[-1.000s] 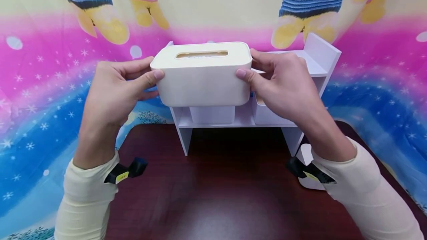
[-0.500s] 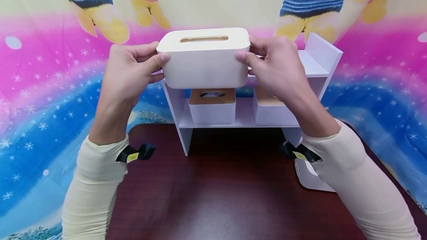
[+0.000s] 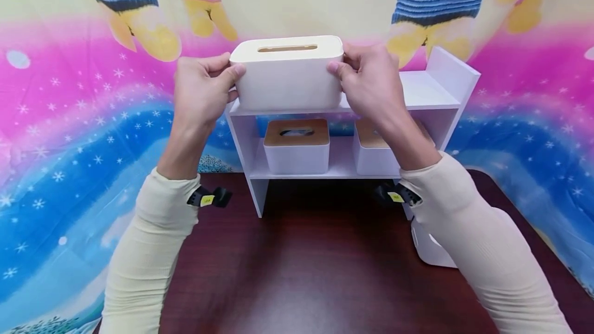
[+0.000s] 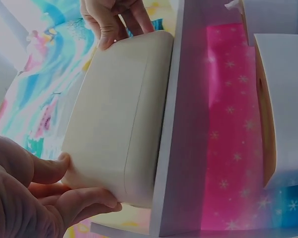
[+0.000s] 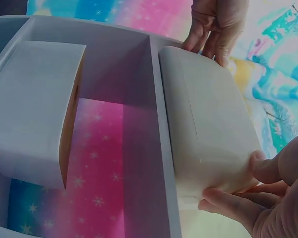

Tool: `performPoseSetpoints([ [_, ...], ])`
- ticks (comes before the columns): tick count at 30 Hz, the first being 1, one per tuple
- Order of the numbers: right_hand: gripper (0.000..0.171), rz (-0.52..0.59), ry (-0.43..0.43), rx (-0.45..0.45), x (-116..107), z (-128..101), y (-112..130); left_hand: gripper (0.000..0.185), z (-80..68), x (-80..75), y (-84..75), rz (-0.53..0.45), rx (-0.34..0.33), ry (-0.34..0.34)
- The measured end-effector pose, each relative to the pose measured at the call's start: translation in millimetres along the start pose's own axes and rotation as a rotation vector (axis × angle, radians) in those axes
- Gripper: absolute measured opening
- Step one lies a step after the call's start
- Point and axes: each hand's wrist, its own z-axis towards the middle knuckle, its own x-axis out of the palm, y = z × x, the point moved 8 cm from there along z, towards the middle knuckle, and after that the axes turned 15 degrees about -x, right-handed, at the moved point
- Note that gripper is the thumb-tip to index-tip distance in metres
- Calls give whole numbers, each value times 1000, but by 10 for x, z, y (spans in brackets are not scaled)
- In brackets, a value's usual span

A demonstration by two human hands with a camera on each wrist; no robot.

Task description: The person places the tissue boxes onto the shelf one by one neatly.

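A white tissue box [image 3: 290, 73] with a slotted cream lid rests on the left part of the top board of a small white shelf [image 3: 419, 92]. My left hand [image 3: 204, 92] grips its left end and my right hand [image 3: 366, 84] grips its right end, thumbs on the front face. From the left wrist view the tissue box [image 4: 121, 114] lies against the shelf board [image 4: 176, 129], with my left hand [image 4: 44, 193] curled round its near end. The right wrist view shows the tissue box [image 5: 203, 119] pinched by my right hand [image 5: 260, 196].
Two smaller white boxes with wooden lids [image 3: 297, 146] [image 3: 376, 151] sit on the lower shelf. The shelf stands on a dark brown table [image 3: 306, 272] against a colourful cartoon cloth [image 3: 69, 92]. A white object [image 3: 429, 249] lies beside the shelf's right leg.
Both hands have carried the tissue box up and away from me, from in front of the shelf onto its top board. The lower boxes have come into full view.
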Motion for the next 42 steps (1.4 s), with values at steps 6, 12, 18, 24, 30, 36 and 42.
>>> performPoseSetpoints([
  [6, 39, -19, 0, 26, 27, 29, -45, 51, 53, 39, 13, -17, -20, -16],
  [12, 44, -19, 19, 17, 60, 54, -61, 51, 68, 41, 18, 6, -24, -23],
  [18, 53, 27, 69, -7, 55, 13, -78, 56, 37, 53, 17, 44, -10, 13],
  [24, 65, 80, 91, -6, -51, -258, -187, 74, -203, -34, 116, 109, 20, 18],
  [30, 65, 97, 106, 21, -134, -682, -320, 72, -604, -116, 301, 127, 100, -4],
  [36, 60, 121, 88, -44, -129, -1152, -446, 67, -867, -13, 618, 165, 100, 63],
  [42, 57, 150, 85, -39, 7, -1727, -747, 65, -993, 153, 1171, 170, 48, 152],
])
